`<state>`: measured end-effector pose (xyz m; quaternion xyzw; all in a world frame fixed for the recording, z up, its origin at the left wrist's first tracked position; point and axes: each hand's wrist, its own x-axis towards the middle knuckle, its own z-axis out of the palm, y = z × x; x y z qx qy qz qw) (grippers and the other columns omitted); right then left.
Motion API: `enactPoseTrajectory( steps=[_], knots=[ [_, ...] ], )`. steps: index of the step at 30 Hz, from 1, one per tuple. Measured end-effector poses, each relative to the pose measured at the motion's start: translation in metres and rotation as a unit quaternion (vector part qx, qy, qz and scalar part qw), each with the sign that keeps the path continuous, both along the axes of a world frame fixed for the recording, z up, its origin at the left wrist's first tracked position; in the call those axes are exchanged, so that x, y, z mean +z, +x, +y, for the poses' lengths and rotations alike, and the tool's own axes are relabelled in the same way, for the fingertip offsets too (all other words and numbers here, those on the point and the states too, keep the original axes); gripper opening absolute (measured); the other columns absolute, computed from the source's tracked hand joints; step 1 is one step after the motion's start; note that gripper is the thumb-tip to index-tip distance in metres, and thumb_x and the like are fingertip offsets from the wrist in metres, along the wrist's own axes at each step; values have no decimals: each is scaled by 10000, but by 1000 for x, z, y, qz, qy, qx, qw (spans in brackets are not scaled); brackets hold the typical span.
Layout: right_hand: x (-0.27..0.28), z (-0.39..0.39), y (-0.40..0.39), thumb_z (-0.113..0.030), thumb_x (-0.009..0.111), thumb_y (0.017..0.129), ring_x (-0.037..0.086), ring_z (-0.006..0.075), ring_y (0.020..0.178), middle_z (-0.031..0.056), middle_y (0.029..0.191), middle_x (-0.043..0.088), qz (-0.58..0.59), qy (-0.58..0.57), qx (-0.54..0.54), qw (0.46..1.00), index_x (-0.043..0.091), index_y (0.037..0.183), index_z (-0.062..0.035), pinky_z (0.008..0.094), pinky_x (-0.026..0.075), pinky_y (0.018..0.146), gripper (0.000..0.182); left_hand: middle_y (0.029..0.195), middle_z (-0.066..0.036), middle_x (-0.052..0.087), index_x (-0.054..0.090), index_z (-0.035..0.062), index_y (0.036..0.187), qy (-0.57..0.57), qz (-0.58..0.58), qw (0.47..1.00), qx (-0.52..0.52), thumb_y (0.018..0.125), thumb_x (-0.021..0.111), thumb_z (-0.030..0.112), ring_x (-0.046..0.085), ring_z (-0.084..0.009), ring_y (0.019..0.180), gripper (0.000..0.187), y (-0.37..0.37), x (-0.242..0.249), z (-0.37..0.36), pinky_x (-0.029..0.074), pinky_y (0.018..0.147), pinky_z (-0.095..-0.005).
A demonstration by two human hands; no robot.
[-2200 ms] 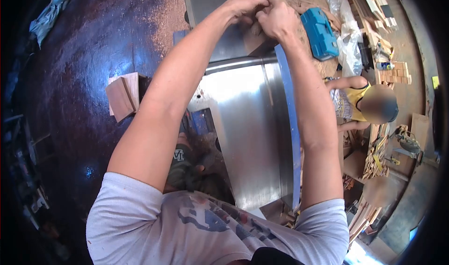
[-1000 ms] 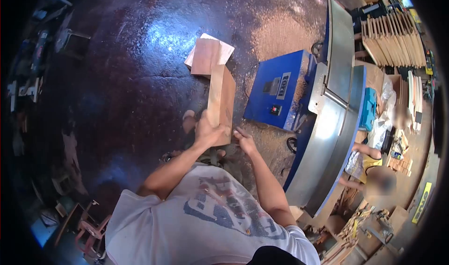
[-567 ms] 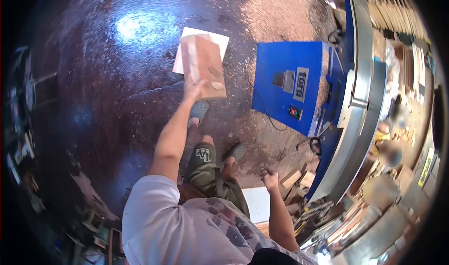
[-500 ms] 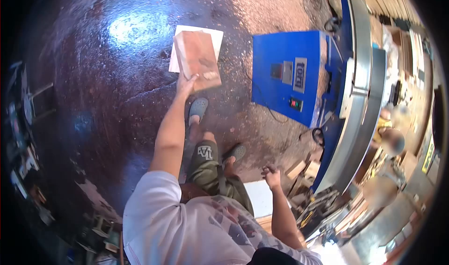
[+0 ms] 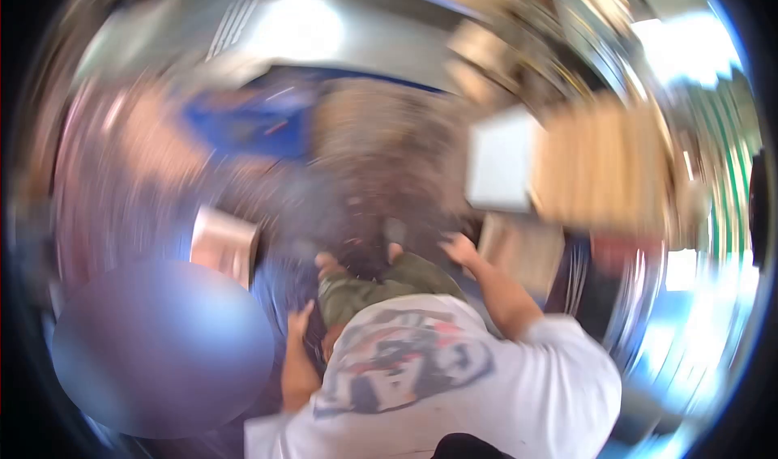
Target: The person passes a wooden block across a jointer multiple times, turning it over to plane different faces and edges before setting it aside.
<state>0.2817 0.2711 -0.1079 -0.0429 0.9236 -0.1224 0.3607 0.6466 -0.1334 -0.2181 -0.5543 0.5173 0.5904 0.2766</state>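
Note:
My left hand (image 5: pixel 300 321) hangs low beside my left thigh, slightly smeared by motion, its fingers loosely apart and nothing visible in them. Beyond it, on the floor at the left, lies a reddish-brown wooden block on a pale board (image 5: pixel 225 240), apart from the hand. My right hand (image 5: pixel 460 250) is held out in front of my right thigh, fingers stretched and empty. Right beside it stands a brownish wooden piece (image 5: pixel 521 252), blurred. Farther out is a stack of light wooden boards (image 5: pixel 600 163) with a white panel (image 5: pixel 502 159) at its near end.
A blue machine (image 5: pixel 251 127) stands ahead to the left, with a long grey metal surface (image 5: pixel 381 42) behind it. Sawdust (image 5: pixel 158 139) covers the floor at the left. A round blurred patch hides the lower left. Lumber pieces (image 5: pixel 486 54) lie at the back.
My view has swung to the right, so the blue machine now appears at the left. My left hand has let go of the wooden block and drawn back to my side.

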Motion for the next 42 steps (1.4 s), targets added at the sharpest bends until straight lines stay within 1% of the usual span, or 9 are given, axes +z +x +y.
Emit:
enactPoseTrajectory(
  steps=[3,8,20,24,28,32,35,40,42],
  knots=[
    [-27,60,41,-349,720,900,725,370,1120,242,1237,735,22,17,-191,981,667,1382,-21,442,586,963,586,1378,-273,611,360,-65,1580,31,-46,991,-123,881,819,531,674,-408,1114,1027,-16,-36,-31,594,776,-520],
    [-62,158,42,-210,773,919,716,194,818,184,1044,744,-36,-200,-642,739,491,1556,-36,363,606,614,718,1464,-167,582,364,84,1604,27,-20,979,-200,960,745,497,646,-338,1183,855,-115,39,-59,560,821,-501],
    [-237,434,89,-406,829,864,685,372,1092,269,1364,583,52,-244,-954,163,219,1639,35,543,634,801,1081,1358,-257,650,408,-21,1538,-76,11,871,-486,1042,658,306,693,-378,1184,644,-446,112,96,610,906,-484],
    [-358,491,100,-475,811,862,656,376,1181,255,1425,582,107,-129,-962,215,209,1659,4,471,598,786,1107,1397,-253,627,346,-43,1567,-192,-22,841,-504,1040,672,289,703,-370,1173,703,-522,188,272,620,898,-473],
    [-433,539,98,-539,769,844,530,413,1387,295,1515,521,132,-116,-956,235,370,1596,21,475,464,1096,1019,1375,-229,643,331,-90,1563,-226,-46,784,-576,1030,694,265,714,-327,1149,736,-546,180,298,617,888,-420],
    [-373,529,67,-577,741,841,483,415,1448,311,1520,516,75,-138,-946,282,453,1531,55,468,403,1194,979,1353,-219,656,354,-90,1557,-239,-63,769,-589,1022,712,268,714,-326,1148,737,-539,195,298,611,899,-416],
    [-409,487,54,-498,814,822,541,378,1400,274,1469,577,99,-198,-944,246,502,1481,61,448,434,1145,919,1327,-212,672,370,-87,1549,-241,-76,771,-584,1016,723,271,712,-323,1151,733,-534,200,286,608,912,-421],
    [-414,493,17,-334,858,838,698,237,1013,82,1141,733,164,-334,-928,-13,665,1286,-27,376,523,879,576,1285,-204,695,389,-86,1540,-234,-42,766,-597,1010,735,275,720,-303,1129,728,-537,188,251,613,903,-422],
    [-411,490,26,-338,889,808,686,215,1020,79,1137,713,133,-345,-928,56,625,1320,-18,378,528,839,659,1243,-190,716,390,-89,1542,-259,-23,767,-586,1011,733,276,733,-279,1089,730,-531,197,292,612,885,-402]
  ],
)
